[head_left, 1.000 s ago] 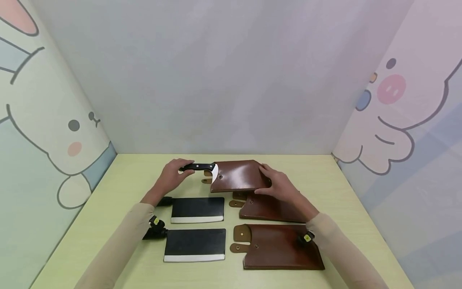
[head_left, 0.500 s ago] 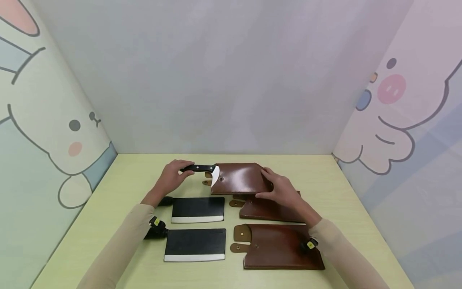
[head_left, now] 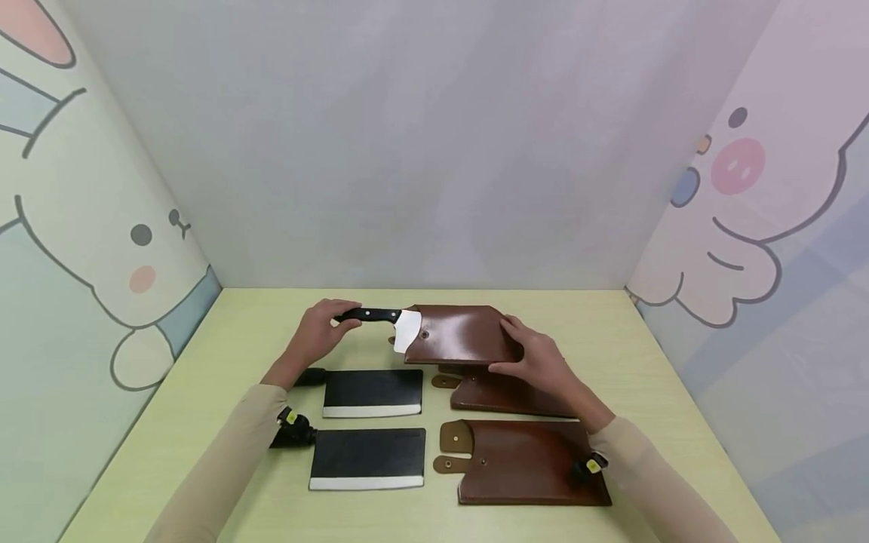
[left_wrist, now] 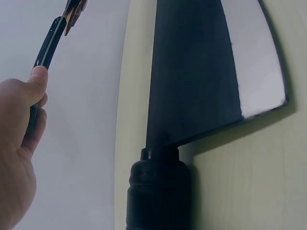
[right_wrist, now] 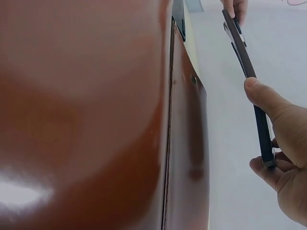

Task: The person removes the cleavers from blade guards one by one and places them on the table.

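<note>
In the head view my left hand (head_left: 317, 330) grips the black riveted handle of a cleaver (head_left: 407, 332) near the back of the table. Most of its blade is hidden inside a brown leather sheath (head_left: 462, 335); a silver strip shows at the mouth. My right hand (head_left: 539, 363) pinches the sheath's right end, thumb and fingers on opposite faces, as the right wrist view shows with the sheath (right_wrist: 261, 129) edge-on. Cleaver and sheath are held up above the table. In the left wrist view, fingers and thumb wrap the handle (left_wrist: 50, 45).
Two dark-bladed cleavers, a farther one (head_left: 373, 392) and a nearer one (head_left: 367, 458), lie on the left, handles leftward. To their right lie two more leather sheaths, the farther (head_left: 502, 391) partly under my right hand, the nearer (head_left: 532, 464) with its straps out. Walls bound the table (head_left: 584, 305).
The sheath and my right hand have shifted right while my left hand has drifted slightly left. More of the silver blade shows out of the sheath's mouth.
</note>
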Available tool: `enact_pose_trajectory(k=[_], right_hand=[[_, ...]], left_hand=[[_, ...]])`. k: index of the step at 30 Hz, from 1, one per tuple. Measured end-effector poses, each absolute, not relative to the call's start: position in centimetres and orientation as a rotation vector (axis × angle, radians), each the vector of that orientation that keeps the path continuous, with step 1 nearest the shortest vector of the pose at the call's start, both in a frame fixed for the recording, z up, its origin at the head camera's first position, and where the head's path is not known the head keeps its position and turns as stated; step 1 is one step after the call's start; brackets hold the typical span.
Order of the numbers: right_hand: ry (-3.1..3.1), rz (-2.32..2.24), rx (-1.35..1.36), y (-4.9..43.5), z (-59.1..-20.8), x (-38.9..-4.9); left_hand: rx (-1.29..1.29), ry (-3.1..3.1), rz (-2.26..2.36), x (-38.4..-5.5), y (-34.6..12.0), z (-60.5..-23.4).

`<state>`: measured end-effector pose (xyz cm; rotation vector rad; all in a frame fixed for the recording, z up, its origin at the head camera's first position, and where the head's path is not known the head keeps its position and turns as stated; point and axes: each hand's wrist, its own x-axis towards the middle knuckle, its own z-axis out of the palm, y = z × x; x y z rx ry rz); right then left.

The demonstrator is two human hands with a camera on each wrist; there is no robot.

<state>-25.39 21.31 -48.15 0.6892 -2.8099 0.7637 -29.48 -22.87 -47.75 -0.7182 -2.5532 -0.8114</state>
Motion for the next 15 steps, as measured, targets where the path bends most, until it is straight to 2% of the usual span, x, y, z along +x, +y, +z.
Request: enact_pose_trajectory(k=[15], right_hand=[[-2.819, 0.75, 0.695, 22.2, -48.1, -25.4]], left_hand=[[-0.666, -2.477, -0.837, -28.3, -24.0, -48.6]])
